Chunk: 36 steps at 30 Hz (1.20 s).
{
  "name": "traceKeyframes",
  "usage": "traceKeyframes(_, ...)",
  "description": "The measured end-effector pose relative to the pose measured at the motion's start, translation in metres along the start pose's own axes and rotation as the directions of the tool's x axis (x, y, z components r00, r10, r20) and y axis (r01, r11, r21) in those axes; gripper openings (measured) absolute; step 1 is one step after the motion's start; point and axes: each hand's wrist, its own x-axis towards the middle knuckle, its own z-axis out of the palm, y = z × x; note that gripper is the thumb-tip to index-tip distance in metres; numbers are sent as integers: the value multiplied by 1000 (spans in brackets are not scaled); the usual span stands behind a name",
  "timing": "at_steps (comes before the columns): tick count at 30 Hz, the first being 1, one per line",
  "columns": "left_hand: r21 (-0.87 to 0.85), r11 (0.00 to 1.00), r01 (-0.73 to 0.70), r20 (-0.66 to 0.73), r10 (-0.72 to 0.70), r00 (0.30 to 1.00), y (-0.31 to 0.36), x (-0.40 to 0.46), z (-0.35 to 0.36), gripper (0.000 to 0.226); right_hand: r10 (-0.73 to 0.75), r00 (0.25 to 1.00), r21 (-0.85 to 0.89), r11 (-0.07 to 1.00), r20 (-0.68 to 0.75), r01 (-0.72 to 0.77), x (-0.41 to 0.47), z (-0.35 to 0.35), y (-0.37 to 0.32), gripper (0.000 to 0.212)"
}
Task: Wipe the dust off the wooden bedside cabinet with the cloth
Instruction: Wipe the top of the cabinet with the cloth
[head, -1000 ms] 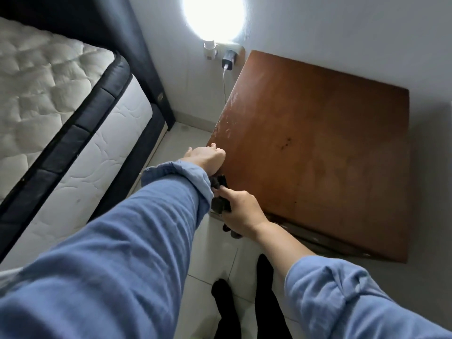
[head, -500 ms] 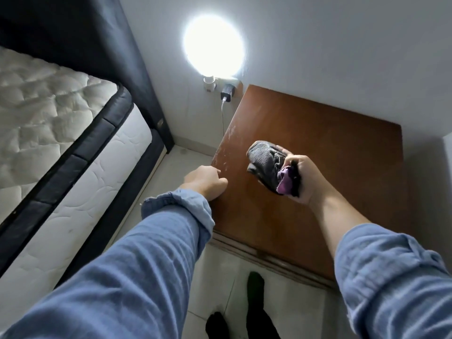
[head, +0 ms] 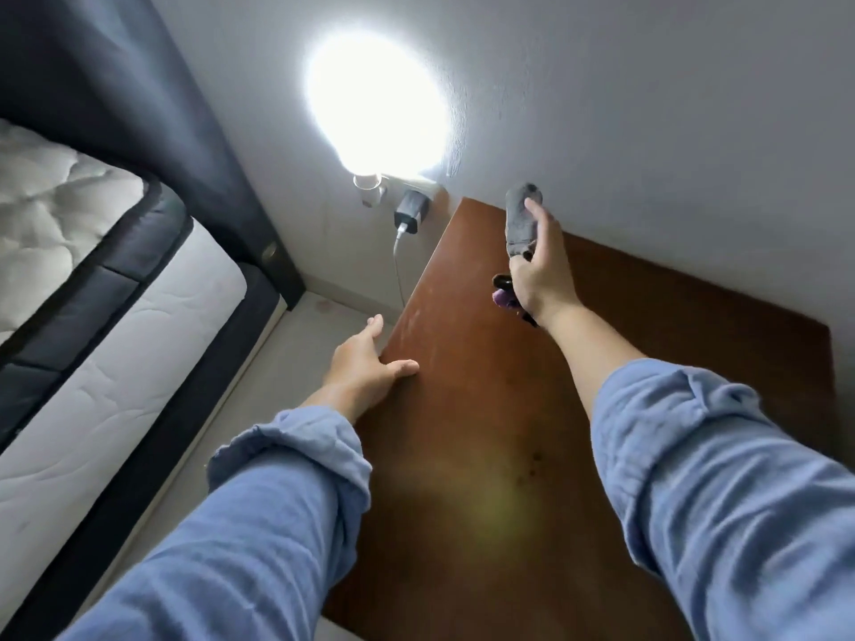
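The wooden bedside cabinet point(head: 624, 372) fills the middle and right of the view, its brown top dusty and pale-streaked along the left edge. My right hand point(head: 539, 275) is raised over the cabinet's far left part and grips a grey cloth point(head: 520, 219) with a purple and dark bit hanging below the fist. My left hand point(head: 365, 363) rests on the cabinet's left edge, thumb on top, fingers spread and holding nothing.
A bed with a white quilted mattress point(head: 92, 279) and a dark headboard point(head: 139, 94) stands at the left. A wall socket holds a bright night light point(head: 370, 187) and a charger point(head: 409, 215) with a white cable, just left of the cabinet. A narrow floor strip lies between bed and cabinet.
My right hand has lifted the cloth from the cabinet's near left corner up and toward the far left. My left hand has opened on the left edge. My head has come closer.
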Motion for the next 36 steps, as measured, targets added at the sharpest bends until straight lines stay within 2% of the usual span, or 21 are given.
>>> traceKeyframes(1, -22, 1000, 22, 22, -22, 1000, -3, 4, -1, 93, -28, 999, -300, 953, 43, 40, 14, 6, 9, 72)
traceKeyframes(2, -35, 999, 36, 44, -35, 998, -5, 7, -2, 96, -35, 996, -530, 845, 79, 71, 23, 11, 16, 75)
traceKeyframes(3, -29, 999, 31, 63, -29, 998, -7, 7, -4, 98, -36, 995, -651, 754, 91, 87, 29, 14, 19, 73)
traceKeyframes(4, -14, 999, 29, 87, -27, 996, -7, 10, -5, 99, -53, 996, -686, 722, 68, 85, 35, 18, 21, 68)
traceKeyframes(6, 15, 999, 28, 132, -30, 991, -5, 16, -5, 99, -117, 992, -648, 760, -50, 57, 48, 24, 23, 57)
traceKeyframes(9, 26, 999, 25, 171, -29, 985, -5, 20, -6, 98, -207, 975, -611, 782, -76, 119, 55, 36, 30, 51)
traceKeyframes(16, 21, 1000, 20, 176, -24, 984, -12, 22, -2, 96, -305, 950, -581, 763, 64, 283, 77, 52, 27, 49)
traceKeyframes(18, 31, 999, 12, 173, -17, 985, -12, 23, -2, 96, -323, 935, -572, 744, 145, 346, 71, 48, 26, 49)
traceKeyframes(20, 41, 999, -8, 173, 1, 985, -11, 23, -3, 97, -350, 912, -525, 747, 211, 408, 55, 49, 26, 51)
traceKeyframes(25, 101, 994, -33, 135, 19, 991, -6, 21, -4, 103, -431, 872, -388, 781, 234, 490, -33, 74, 38, 47)
traceKeyframes(30, 172, 978, -119, 39, 114, 993, -3, -2, -4, 110, -443, 878, -416, 774, 183, 477, -58, 82, 41, 41)
traceKeyframes(32, 94, 983, -161, 67, 155, 986, -13, -22, -5, 112, -434, 882, -438, 767, 182, 468, -54, 83, 37, 39)
traceKeyframes(36, 17, 994, -108, 170, 104, 980, -56, -61, -11, 110, -361, 911, -495, 765, 202, 413, -56, 83, 33, 39)
